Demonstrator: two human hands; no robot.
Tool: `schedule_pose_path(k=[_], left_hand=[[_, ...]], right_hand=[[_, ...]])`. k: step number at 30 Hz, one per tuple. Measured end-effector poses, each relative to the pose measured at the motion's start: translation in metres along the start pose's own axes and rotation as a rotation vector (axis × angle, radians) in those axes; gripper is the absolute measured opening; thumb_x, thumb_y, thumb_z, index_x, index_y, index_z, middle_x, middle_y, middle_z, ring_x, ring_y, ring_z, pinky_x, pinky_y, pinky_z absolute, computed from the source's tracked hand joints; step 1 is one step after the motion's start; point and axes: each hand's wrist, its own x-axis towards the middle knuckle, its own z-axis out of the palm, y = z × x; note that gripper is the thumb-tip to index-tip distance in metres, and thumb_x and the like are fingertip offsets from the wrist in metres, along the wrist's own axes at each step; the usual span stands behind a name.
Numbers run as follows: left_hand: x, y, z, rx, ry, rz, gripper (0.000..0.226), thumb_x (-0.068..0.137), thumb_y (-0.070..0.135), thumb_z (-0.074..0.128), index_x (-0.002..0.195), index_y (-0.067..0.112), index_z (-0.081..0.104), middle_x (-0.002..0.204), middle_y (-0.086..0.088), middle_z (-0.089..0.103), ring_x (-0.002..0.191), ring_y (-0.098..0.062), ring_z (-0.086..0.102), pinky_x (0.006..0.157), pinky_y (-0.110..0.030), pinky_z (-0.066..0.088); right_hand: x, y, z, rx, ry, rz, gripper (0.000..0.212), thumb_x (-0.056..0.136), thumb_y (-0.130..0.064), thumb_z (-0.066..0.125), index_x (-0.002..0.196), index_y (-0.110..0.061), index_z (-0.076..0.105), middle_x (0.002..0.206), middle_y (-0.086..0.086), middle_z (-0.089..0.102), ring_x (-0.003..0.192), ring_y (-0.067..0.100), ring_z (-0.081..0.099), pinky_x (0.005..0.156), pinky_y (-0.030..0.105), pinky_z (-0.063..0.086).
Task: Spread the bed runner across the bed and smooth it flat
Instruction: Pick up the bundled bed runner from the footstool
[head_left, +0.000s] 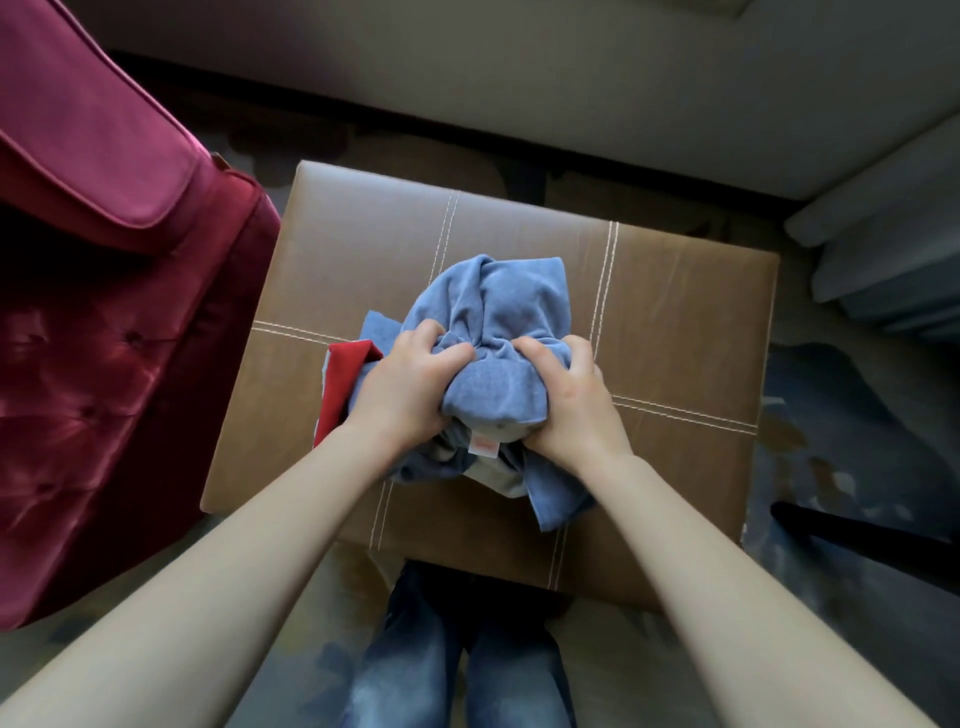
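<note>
Gripping bunched runner (493, 312), fingers (451, 357) curled in: my left hand (410, 387) at 9 o'clock, right hand (569, 402) at 3. Pickup; next, unfurl.

No text can be read here. The only printing is on a small white label (482, 447) sewn to the bunched blue cloth (493, 312), at the edge nearest the person. It carries a short reddish-orange mark, too small and blurred to make out as letters, a number or a brand.
</note>
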Motion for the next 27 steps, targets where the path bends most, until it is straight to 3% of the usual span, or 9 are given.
schedule_pose_path(k=[9,23,27], left_hand=[[-0.016,0.051,-0.108,-0.011,0.164,0.068,0.031,0.071,0.019,0.07,0.1,0.017,0.06,0.099,-0.009,0.047,0.088,-0.03,0.05,0.062,-0.041,0.051],[-0.064,0.143,-0.327,0.071,0.538,0.128,0.031,0.072,0.024,0.067,0.101,0.021,0.06,0.102,-0.009,0.048,0.09,-0.032,0.051,0.058,-0.034,0.043],[-0.071,0.151,-0.356,0.092,0.579,0.118,0.03,0.073,0.025,0.066,0.102,0.021,0.059,0.101,-0.008,0.047,0.091,-0.031,0.05,0.059,-0.036,0.046]], right_hand=[[-0.021,-0.057,-0.107,-0.081,0.104,-0.115,0.083,0.066,-0.029,0.078,0.134,-0.04,0.032,0.135,0.005,0.025,0.118,0.033,0.038,0.085,0.046,0.049],[-0.07,-0.206,-0.312,-0.144,0.375,-0.363,0.077,0.064,-0.026,0.076,0.133,-0.034,0.044,0.128,0.01,0.034,0.106,0.038,0.047,0.083,0.045,0.048],[-0.074,-0.228,-0.336,-0.168,0.398,-0.426,0.077,0.062,-0.028,0.077,0.132,-0.033,0.046,0.127,0.011,0.036,0.106,0.037,0.048,0.085,0.042,0.047]])
